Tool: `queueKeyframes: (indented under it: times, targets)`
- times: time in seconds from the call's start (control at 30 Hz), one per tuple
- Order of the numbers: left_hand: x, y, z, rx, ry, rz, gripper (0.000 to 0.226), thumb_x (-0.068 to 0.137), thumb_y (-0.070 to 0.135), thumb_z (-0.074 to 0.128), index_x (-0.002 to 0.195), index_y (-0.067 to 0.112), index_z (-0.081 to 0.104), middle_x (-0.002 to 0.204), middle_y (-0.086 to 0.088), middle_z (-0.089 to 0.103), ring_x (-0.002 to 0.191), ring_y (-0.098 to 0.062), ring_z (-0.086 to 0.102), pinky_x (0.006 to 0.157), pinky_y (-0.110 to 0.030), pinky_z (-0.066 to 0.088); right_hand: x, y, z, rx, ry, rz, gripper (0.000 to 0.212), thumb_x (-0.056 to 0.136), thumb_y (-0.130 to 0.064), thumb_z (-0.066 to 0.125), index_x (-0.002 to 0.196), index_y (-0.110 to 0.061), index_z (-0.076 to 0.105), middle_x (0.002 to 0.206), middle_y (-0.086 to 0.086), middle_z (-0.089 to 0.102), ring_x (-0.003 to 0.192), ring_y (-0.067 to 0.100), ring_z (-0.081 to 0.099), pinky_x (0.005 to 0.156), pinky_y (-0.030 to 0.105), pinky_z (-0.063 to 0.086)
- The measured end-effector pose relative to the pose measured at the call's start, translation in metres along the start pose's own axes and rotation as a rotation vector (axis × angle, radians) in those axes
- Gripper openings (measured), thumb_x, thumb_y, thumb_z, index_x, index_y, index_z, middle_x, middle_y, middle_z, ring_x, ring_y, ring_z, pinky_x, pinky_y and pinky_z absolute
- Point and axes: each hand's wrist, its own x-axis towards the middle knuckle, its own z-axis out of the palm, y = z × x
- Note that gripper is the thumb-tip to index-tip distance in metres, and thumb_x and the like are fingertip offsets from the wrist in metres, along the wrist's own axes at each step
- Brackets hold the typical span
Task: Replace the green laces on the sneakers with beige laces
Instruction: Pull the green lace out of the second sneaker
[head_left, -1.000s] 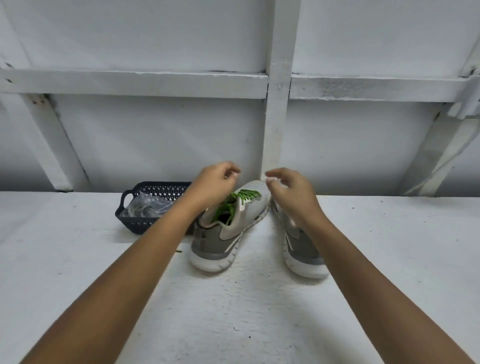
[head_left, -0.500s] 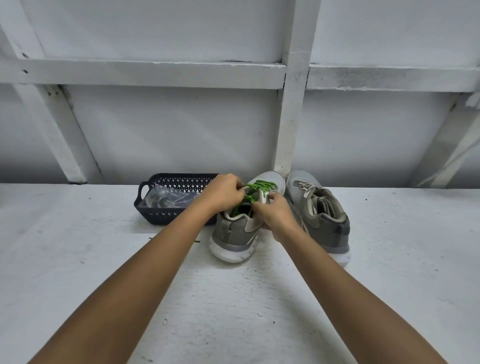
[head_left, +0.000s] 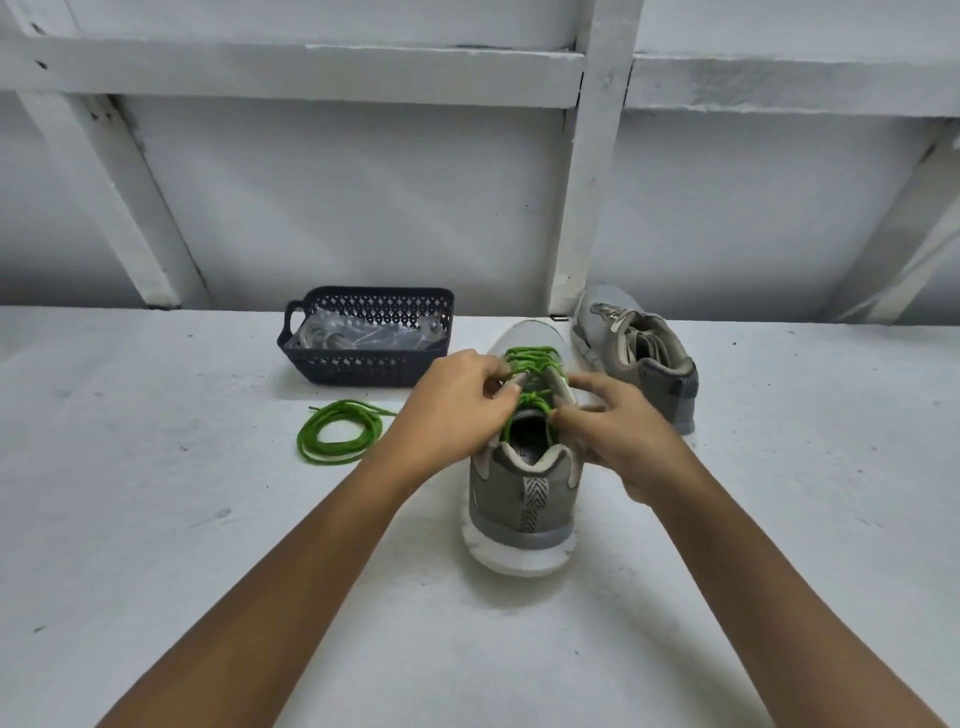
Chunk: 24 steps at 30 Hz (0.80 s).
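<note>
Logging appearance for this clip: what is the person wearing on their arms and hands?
Nothing visible: left forearm and right forearm are bare to the frame's edge, no sleeves; left hand and right hand show no gloves, rings, watch or bands.

Left of grip: loose green lace (head_left: 337, 431) lies coiled on the table (head_left: 156, 519).
Beyond-left: basket (head_left: 363, 366) stands in the way.
Beyond-right: second sneaker (head_left: 654, 374), near the laced sneaker (head_left: 522, 499) toe.
Behind: wall post (head_left: 592, 182) closes the passage.
Near side: open table surface on both sides of the forearms.
</note>
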Motion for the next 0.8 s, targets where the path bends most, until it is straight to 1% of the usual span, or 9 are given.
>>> queueKeyframes:
  times: [0.07, 0.13, 0.23, 0.3, 0.4, 0.5, 0.6, 0.7, 0.8]
  targets:
    - [-0.012, 0.001, 0.001, -0.013, -0.004, 0.024, 0.027, 0.091, 0.023, 0.057, 0.115, 0.012, 0.065, 0.096, -0.006, 0.065, 0.087, -0.018, 0.061, 0.082, -0.035, 0.049, -0.006, 0.007, -0.001, 0.016, -0.018, 0.002, 0.046, 0.088, -0.004, 0.058, 0.131, -0.017, 0.050, 0.098, 0.022, 0.065, 0.082, 0.027, 0.064, 0.078, 0.039, 0.054]
    - [-0.021, 0.000, 0.003, -0.018, -0.040, 0.070, 0.028, 0.093, 0.022, 0.054, 0.121, 0.024, 0.053, 0.092, -0.002, 0.060, 0.083, -0.016, 0.058, 0.077, -0.032, 0.047, -0.009, 0.015, -0.002, 0.019, -0.032, 0.006, 0.046, 0.087, -0.006, 0.060, 0.129, -0.019, 0.051, 0.104, 0.022, 0.065, 0.088, 0.030, 0.066, 0.084, 0.042, 0.055]
    - [-0.027, -0.002, 0.006, 0.028, -0.118, 0.105, 0.021, 0.095, 0.022, 0.049, 0.113, 0.031, 0.052, 0.089, 0.004, 0.048, 0.082, -0.014, 0.055, 0.074, -0.028, 0.043, -0.007, 0.026, -0.005, -0.022, -0.042, -0.011, 0.047, 0.085, -0.010, 0.062, 0.130, -0.021, 0.054, 0.105, 0.018, 0.065, 0.093, 0.029, 0.066, 0.089, 0.044, 0.053]
    - [-0.027, -0.002, 0.008, 0.094, -0.147, 0.106, 0.022, 0.096, 0.024, 0.047, 0.114, 0.028, 0.059, 0.094, 0.003, 0.043, 0.088, -0.016, 0.054, 0.078, -0.024, 0.039, -0.006, 0.030, -0.006, -0.030, -0.055, -0.038, 0.050, 0.082, -0.016, 0.064, 0.129, -0.025, 0.054, 0.109, 0.016, 0.064, 0.096, 0.025, 0.066, 0.091, 0.044, 0.053]
    - [-0.023, 0.002, 0.006, 0.290, -0.216, 0.134, 0.032, 0.094, 0.038, 0.048, 0.125, 0.031, 0.054, 0.110, 0.000, 0.042, 0.101, -0.018, 0.051, 0.080, -0.026, 0.039, -0.008, 0.034, -0.005, -0.025, -0.047, -0.090, 0.060, 0.066, -0.037, 0.065, 0.126, -0.033, 0.056, 0.116, 0.010, 0.062, 0.106, 0.020, 0.062, 0.094, 0.044, 0.051]
    - [-0.017, 0.005, 0.004, 0.480, -0.267, 0.157, 0.035, 0.088, 0.047, 0.055, 0.117, 0.028, 0.053, 0.122, 0.000, 0.037, 0.106, -0.019, 0.046, 0.074, -0.031, 0.040, -0.010, 0.041, -0.004, 0.005, -0.039, -0.122, 0.051, 0.068, -0.042, 0.065, 0.119, -0.041, 0.058, 0.119, 0.006, 0.060, 0.113, 0.019, 0.057, 0.098, 0.042, 0.048]
    - [-0.010, 0.006, 0.004, 0.296, -0.288, 0.123, 0.014, 0.086, 0.032, 0.060, 0.096, 0.024, 0.053, 0.119, 0.002, 0.036, 0.096, -0.015, 0.047, 0.072, -0.029, 0.039, -0.008, 0.047, -0.004, 0.046, -0.058, -0.137, 0.035, 0.082, -0.034, 0.068, 0.111, -0.048, 0.056, 0.116, 0.005, 0.062, 0.112, 0.019, 0.058, 0.096, 0.037, 0.048]
    - [-0.001, 0.009, -0.001, 0.004, -0.336, 0.011, 0.007, 0.083, 0.021, 0.065, 0.087, 0.022, 0.060, 0.109, 0.002, 0.043, 0.095, -0.015, 0.052, 0.075, -0.023, 0.038, -0.007, 0.049, -0.003, 0.065, -0.060, -0.148, 0.035, 0.074, -0.045, 0.066, 0.107, -0.053, 0.057, 0.116, 0.003, 0.063, 0.113, 0.018, 0.057, 0.099, 0.040, 0.047]
    - [0.002, 0.012, -0.007, -0.120, -0.296, -0.014, 0.005, 0.082, 0.016, 0.068, 0.087, 0.016, 0.071, 0.088, 0.002, 0.057, 0.093, -0.022, 0.061, 0.075, -0.026, 0.044, -0.006, 0.052, -0.001, 0.078, -0.054, -0.158, 0.043, 0.067, -0.052, 0.063, 0.110, -0.054, 0.057, 0.118, 0.001, 0.063, 0.115, 0.017, 0.056, 0.101, 0.041, 0.046]
